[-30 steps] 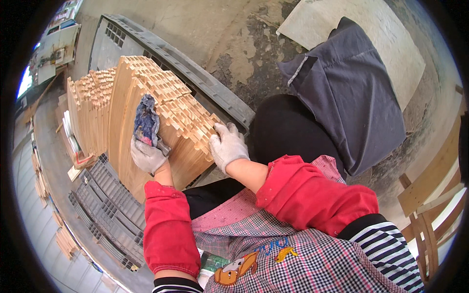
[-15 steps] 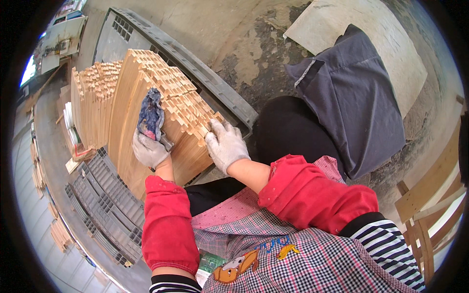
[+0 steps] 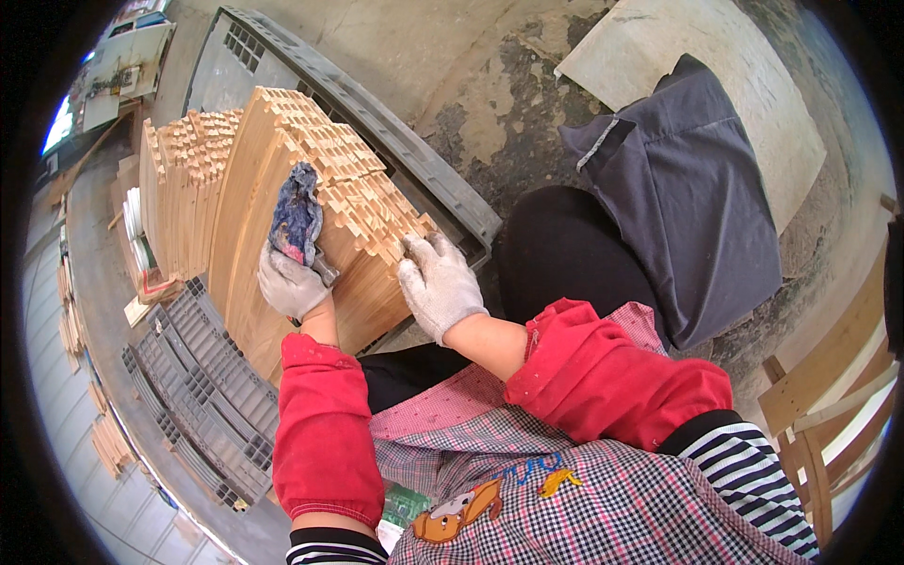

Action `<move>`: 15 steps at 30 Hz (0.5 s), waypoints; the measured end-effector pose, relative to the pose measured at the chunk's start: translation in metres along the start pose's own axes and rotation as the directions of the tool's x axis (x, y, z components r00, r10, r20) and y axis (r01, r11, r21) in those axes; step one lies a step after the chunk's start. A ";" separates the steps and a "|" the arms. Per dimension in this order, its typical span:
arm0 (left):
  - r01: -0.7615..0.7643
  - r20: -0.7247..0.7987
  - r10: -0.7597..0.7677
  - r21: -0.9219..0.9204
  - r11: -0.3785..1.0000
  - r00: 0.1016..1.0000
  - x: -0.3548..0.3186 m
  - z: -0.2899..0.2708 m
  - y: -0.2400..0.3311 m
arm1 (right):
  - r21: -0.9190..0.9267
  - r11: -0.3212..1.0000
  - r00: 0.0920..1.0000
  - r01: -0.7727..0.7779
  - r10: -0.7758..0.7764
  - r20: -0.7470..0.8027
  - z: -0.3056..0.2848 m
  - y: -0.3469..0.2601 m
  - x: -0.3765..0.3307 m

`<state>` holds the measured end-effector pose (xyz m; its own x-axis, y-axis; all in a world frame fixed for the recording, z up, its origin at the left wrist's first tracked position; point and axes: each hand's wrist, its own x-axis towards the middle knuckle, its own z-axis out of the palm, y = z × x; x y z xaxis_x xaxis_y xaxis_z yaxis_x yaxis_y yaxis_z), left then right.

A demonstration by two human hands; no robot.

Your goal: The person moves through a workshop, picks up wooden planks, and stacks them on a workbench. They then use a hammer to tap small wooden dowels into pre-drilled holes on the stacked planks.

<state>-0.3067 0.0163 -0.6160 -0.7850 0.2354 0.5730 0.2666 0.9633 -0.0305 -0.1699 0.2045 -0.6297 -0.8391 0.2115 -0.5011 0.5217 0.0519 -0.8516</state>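
Note:
A tall stack of pale wooden boards (image 3: 247, 217) with notched, jointed ends stands in front of me. My left hand (image 3: 294, 285), in a whitish work glove, is closed on a crumpled blue, stained rag (image 3: 297, 221) lying against the stack's near face. My right hand (image 3: 439, 284), gloved as well, rests at the near corner of the notched ends, fingertips touching the wood. Its fingers are slightly bent and spread, and none of them wraps round a board.
The boards stand by a grey plastic pallet (image 3: 414, 165). Behind them is a second wooden stack (image 3: 184, 179). More grey pallets (image 3: 202, 386) lie at left. Dark grey cloth (image 3: 678, 207) lies to the right over a pale sheet (image 3: 725, 75). A wooden frame (image 3: 819, 443) stands far right.
The view has shifted slightly. Both hands keep nearly the same places, the left on the rag and the right at the stack's corner.

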 end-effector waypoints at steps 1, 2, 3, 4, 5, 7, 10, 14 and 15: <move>0.002 0.000 -0.002 -0.006 1.000 1.000 0.001 -0.001 0.002 | 0.009 1.000 1.000 -0.003 0.003 -0.003 0.001 0.000 0.000; 0.004 -0.001 -0.004 -0.013 1.000 1.000 0.001 -0.001 0.003 | 0.011 1.000 1.000 0.001 -0.001 -0.016 0.002 0.001 0.000; 0.004 0.001 -0.004 -0.014 1.000 1.000 0.001 -0.001 0.003 | 0.012 1.000 1.000 0.006 -0.005 -0.029 0.003 0.002 0.000; 0.005 0.001 -0.005 -0.014 1.000 1.000 0.001 0.000 0.001 | 0.014 1.000 0.999 0.011 -0.011 -0.042 0.003 0.003 0.000; 0.005 0.001 -0.005 -0.014 1.000 1.000 0.001 -0.001 0.001 | 0.012 1.000 0.999 0.011 -0.011 -0.040 0.004 0.003 0.000; 0.024 0.008 -0.024 -0.005 1.000 1.000 0.001 -0.001 0.001 | 0.007 1.000 0.999 0.013 -0.012 -0.037 0.003 0.002 0.000; 0.033 0.010 -0.033 0.000 0.999 0.999 0.001 -0.001 0.001 | 0.000 1.000 1.000 0.018 -0.018 -0.012 -0.001 0.000 0.000; 0.038 0.011 -0.038 -0.023 0.999 0.999 0.000 -0.002 0.002 | 0.040 0.996 0.995 0.083 -0.081 -0.049 0.000 -0.001 -0.003; 0.041 0.014 -0.041 -0.025 0.999 0.999 0.000 -0.002 0.001 | 0.037 0.995 0.995 0.088 -0.086 -0.049 0.001 -0.001 -0.004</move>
<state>-0.3057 0.0172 -0.6143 -0.8033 0.1976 0.5619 0.2478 0.9687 0.0137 -0.1673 0.2031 -0.6269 -0.8723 0.2536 -0.4180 0.4400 0.0341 -0.8974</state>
